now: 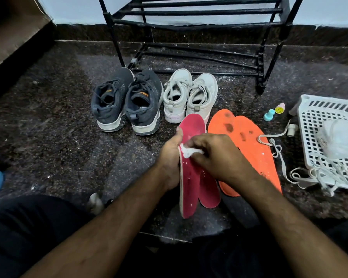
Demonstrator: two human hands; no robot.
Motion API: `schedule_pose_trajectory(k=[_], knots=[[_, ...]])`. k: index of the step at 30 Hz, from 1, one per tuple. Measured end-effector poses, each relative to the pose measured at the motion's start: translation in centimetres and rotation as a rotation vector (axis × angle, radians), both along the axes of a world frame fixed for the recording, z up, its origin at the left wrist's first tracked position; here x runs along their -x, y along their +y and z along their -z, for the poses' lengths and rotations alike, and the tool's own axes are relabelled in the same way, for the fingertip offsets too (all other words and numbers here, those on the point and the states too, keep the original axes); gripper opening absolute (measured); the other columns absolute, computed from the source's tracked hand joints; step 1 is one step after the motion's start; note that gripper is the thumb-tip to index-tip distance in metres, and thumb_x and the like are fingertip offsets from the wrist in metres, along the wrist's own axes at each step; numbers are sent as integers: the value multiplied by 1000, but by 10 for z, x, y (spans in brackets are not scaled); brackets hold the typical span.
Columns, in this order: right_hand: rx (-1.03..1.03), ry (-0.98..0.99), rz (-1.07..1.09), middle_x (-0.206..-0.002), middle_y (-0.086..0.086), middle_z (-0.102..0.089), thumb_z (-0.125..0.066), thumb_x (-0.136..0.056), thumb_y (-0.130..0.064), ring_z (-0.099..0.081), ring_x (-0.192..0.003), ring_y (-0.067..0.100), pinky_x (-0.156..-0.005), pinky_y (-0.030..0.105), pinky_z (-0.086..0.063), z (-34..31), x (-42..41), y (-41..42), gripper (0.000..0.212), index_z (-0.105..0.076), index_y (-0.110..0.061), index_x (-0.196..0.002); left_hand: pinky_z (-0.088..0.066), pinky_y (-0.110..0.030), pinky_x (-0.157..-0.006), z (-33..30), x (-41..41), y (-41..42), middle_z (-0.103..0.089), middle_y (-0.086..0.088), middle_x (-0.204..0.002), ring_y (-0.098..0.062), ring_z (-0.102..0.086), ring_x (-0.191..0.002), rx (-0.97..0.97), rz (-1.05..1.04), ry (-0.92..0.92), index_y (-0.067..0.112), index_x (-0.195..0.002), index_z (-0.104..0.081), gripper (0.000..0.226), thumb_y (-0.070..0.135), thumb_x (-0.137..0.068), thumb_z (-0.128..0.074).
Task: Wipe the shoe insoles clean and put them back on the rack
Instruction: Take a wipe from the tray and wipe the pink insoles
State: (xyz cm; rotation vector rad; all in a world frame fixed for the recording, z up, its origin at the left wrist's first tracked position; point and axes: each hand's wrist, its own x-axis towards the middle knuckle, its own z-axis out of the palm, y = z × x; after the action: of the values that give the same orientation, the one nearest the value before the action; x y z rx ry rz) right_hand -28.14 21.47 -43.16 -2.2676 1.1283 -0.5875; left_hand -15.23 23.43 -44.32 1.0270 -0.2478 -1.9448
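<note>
Wipe [191, 151] pinched in right hand [215, 155] fingers presses on the red insole [189, 177], gripped edge-on by the left hand [170, 157], its long axis running from the white shoes [189, 95] toward the person.

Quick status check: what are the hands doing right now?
Left hand holds pink insole. Right hand pinches white wipe, rubbing it. Orange insoles wait on floor. Rack path unobstructed.
</note>
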Motion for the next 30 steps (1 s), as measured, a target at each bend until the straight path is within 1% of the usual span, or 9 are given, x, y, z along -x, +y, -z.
schedule_pose_trajectory(k=[4, 6, 8, 12, 16, 19, 22, 27, 30], knots=[[-101, -186, 220, -83, -5, -71, -59, -81, -1, -66, -62, 9, -63, 29, -56, -4, 15, -12, 31, -72, -29, -86, -58, -33, -61, -5, 5, 3, -73, -15, -80, -25, -71, -63, 62, 66, -64, 6, -96, -73, 72, 60, -102, -25], [16, -249, 382, -94, -6, -64, -57, -83, -2, -66, -76, 13, -73, 37, -57, -3, 20, -21, 32, -73, -28, -91, -57, -33, -53, -5, 9, 5, -72, -13, -81, -25, -69, -58, 73, 111, -156, 7, -103, -70, 69, 59, -103, -25], [44, -273, 367, -98, -9, -58, -56, -85, 1, -64, -87, 14, -78, 39, -57, -2, 19, -23, 33, -75, -23, -98, -57, -38, -57, -6, 10, 7, -72, -13, -83, -27, -69, -61, 77, 128, -176, 7, -103, -72, 68, 58, -102, -28], [137, -212, 286, -104, 1, -60, -61, -87, -2, -62, -96, 16, -88, 26, -49, 0, 15, -18, 26, -75, -14, -104, -58, -34, -49, -8, 9, 7, -70, -11, -76, -25, -67, -53, 101, 101, -186, 3, -121, -63, 66, 57, -103, -29], [117, -284, 313, -101, -2, -61, -70, -89, -15, -64, -90, 12, -85, 28, -54, -3, 20, -22, 11, -74, -17, -99, -56, -33, -48, -8, 6, 8, -71, -12, -78, -28, -67, -51, 120, 109, -235, 9, -107, -68, 62, 58, -102, -30], [169, -229, 317, -104, 0, -64, -67, -85, -4, -63, -91, 18, -85, 40, -53, -2, 21, -21, 25, -66, -15, -108, -54, -32, -51, -6, 5, 6, -70, -15, -78, -29, -67, -52, 98, 130, -252, 8, -103, -70, 66, 60, -101, -30], [178, -227, 323, -101, -1, -67, -66, -83, -3, -61, -90, 17, -84, 40, -51, -1, 17, -18, 31, -61, -15, -111, -55, -32, -52, -1, 6, 4, -70, -13, -76, -28, -66, -53, 93, 128, -259, 9, -103, -70, 63, 58, -102, -31], [-4, -208, 93, -79, -1, -66, -71, -79, -3, -61, -68, 16, -67, 34, -50, 0, 1, 1, 33, -53, -17, -103, -61, -32, -66, 0, 2, 1, -74, -15, -86, -24, -73, -74, 70, -18, 17, 6, -100, -67, 61, 52, -104, -27], [-107, -142, -65, -79, -2, -66, -73, -78, -3, -61, -68, 15, -66, 29, -50, -5, 0, 8, 39, -47, -17, -103, -61, -34, -73, 2, -6, -4, -73, -18, -96, -26, -73, -83, 69, -25, 21, 8, -102, -63, 61, 57, -103, -27]])
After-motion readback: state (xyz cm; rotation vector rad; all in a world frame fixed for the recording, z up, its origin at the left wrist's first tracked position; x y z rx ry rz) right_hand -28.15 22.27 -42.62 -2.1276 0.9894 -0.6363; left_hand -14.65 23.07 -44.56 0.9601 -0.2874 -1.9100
